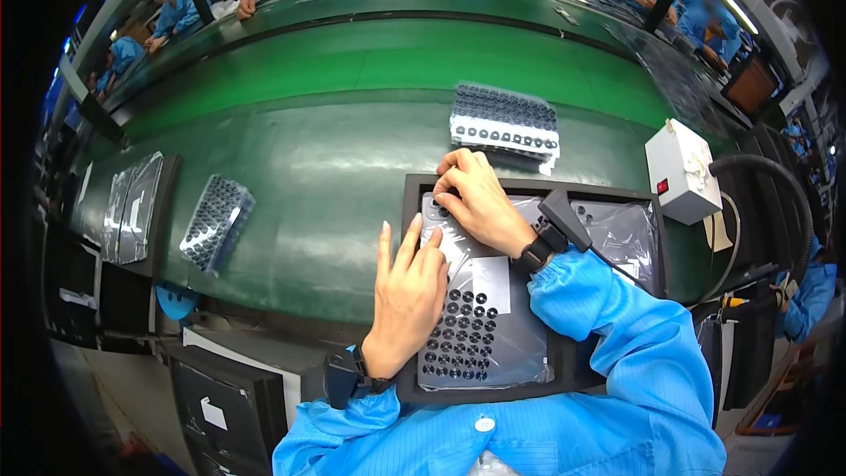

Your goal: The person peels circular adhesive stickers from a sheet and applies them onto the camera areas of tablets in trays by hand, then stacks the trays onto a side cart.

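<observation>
A black foam tray (411, 203) lies in front of me with flat dark panels under clear film. One dark panel (520, 335) fills its left side and bears a clear sheet with rows of small black rings (460, 335) and a white label (492, 284). My right hand (480, 198) bends over that panel's top left corner, thumb and forefinger pinched together at a rounded dark patch. Whatever is between those fingertips is too small to make out. Fingers stretched and spread, my left hand (408, 295) rests over the tray's left edge, holding nothing.
Beyond the tray lies a stack of ring sheets (504, 123), with another ring sheet (216, 222) at left. A white box (683, 172) with a red switch and black hose stands right. Film-wrapped panels (132, 207) lie far left. Past the green conveyor (370, 53), several people work.
</observation>
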`<action>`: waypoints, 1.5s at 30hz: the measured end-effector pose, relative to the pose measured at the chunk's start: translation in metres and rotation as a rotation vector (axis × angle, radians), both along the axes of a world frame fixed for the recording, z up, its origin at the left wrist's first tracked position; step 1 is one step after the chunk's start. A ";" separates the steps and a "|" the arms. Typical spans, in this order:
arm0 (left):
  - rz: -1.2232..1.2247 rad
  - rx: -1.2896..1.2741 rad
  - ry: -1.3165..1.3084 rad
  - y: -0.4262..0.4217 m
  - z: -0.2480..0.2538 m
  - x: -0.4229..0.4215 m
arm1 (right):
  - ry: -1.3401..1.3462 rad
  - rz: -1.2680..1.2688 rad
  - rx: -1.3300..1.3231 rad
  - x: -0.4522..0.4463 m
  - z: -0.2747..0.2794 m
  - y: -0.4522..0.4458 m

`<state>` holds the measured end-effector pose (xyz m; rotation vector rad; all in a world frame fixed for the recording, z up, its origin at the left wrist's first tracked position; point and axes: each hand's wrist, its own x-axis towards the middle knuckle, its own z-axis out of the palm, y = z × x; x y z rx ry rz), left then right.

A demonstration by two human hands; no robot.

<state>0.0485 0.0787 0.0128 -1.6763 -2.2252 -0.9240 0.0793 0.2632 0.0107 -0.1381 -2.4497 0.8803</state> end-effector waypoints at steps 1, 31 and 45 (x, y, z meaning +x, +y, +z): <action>0.005 0.011 -0.005 0.000 -0.001 0.000 | -0.003 0.010 0.001 -0.002 -0.001 -0.001; 0.025 -0.025 -0.013 -0.001 -0.002 0.001 | -0.075 -0.072 0.092 0.053 0.026 -0.016; -0.098 0.163 -0.152 -0.009 0.002 0.006 | 0.227 -0.031 0.175 0.035 0.013 -0.029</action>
